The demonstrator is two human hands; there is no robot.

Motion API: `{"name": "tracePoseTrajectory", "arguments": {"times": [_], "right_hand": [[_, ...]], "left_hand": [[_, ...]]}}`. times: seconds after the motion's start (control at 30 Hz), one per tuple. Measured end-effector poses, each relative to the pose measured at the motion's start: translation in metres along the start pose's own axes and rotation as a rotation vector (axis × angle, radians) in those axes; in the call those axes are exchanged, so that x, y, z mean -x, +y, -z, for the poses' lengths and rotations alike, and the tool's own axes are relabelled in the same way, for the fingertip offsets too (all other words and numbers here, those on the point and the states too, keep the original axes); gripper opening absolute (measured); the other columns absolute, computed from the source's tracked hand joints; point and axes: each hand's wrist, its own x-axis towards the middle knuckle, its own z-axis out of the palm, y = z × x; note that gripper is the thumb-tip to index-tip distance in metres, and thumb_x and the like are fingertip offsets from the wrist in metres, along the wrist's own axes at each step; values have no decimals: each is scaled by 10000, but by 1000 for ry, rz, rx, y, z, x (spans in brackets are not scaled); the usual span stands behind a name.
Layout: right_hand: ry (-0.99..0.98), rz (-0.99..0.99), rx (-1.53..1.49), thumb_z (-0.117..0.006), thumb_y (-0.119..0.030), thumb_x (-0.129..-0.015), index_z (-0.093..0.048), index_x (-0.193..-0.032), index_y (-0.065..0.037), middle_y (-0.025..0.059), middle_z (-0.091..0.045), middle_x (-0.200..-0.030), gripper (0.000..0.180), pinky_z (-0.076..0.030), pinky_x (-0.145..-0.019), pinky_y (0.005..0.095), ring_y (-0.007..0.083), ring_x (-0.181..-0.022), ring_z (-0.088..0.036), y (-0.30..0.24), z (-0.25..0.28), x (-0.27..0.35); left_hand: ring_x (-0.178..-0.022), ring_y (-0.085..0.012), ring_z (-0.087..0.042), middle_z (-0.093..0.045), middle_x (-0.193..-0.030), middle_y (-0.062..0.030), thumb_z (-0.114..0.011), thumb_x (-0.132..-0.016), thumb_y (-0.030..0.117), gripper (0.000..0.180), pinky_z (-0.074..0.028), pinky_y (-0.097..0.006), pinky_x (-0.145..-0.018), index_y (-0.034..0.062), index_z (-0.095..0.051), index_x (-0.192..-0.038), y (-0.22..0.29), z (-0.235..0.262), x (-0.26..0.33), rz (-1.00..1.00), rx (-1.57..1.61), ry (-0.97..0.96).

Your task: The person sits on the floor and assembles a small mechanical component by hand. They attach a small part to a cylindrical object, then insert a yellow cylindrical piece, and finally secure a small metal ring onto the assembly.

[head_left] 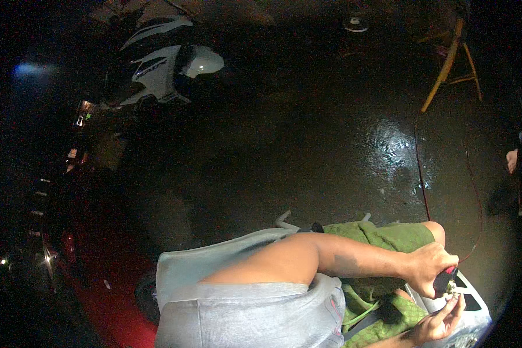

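My left hand [430,268], its arm stretched across above my green shorts, is wrapped round a small black and red tool [445,282] with a brass-coloured end. I cannot make out its exact kind. Just below, my right hand [441,323] has its thumb and fingers pinched at that brass-coloured end. What sits between these fingertips is too small to tell. Under and beyond both hands lies a whitish panel [475,303] with dark cut-outs, partly covered by them.
A thin reddish cord [479,214] runs near my left hand, and a yellow stand [446,66] is at the far right. A white motorcycle [162,69] stands far left, a red surface [113,290] near left. Another person's hand [511,161] shows at the right. The floor [391,145] looks wet.
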Motion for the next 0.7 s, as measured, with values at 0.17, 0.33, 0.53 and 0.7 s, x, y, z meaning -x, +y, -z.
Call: {"name": "tracePoseTrajectory", "arguments": {"times": [0.17, 0.33, 0.53, 0.7], "right_hand": [[59, -31, 90, -619, -73, -1014, -650, -1243, 78, 141, -679, -1155, 276, -483, -894, 290, 167, -996, -620, -9, -9, -1], [102, 251, 189, -796, -88, -878, -709, -982, 83, 178, -739, -847, 218, -571, -602, 329, 235, -712, -703, -15, -17, -9], [126, 22, 32, -638, 2, -958, -606, -1238, 70, 176, -685, -1134, 291, -525, -921, 327, 211, -1023, -662, -39, -22, 15], [21, -4, 200, -703, 130, -864, -648, -1118, 25, 145, -705, -1033, 281, -552, -925, 338, 222, -1012, -691, -61, -47, 29]], "left_hand": [[-575, -431, -563, -526, -587, -125, -858, -581, 332, 480, -434, -487, -544, 86, -497, -779, 1, 3, -2, 56, 50, 31], [-649, -433, -590, -558, -666, -137, -850, -478, 325, 533, -466, -487, -593, 86, -517, -820, 8, 8, -9, 41, -16, -30], [-740, -382, -660, -657, -833, -154, -882, -533, 397, 595, -517, -477, -649, 65, -629, -956, 20, 35, -5, 102, 60, -184], [-624, -293, -663, -635, -701, -96, -888, -653, 267, 424, -512, -394, -596, 73, -624, -923, 22, 46, -16, 64, 82, -93]]}}
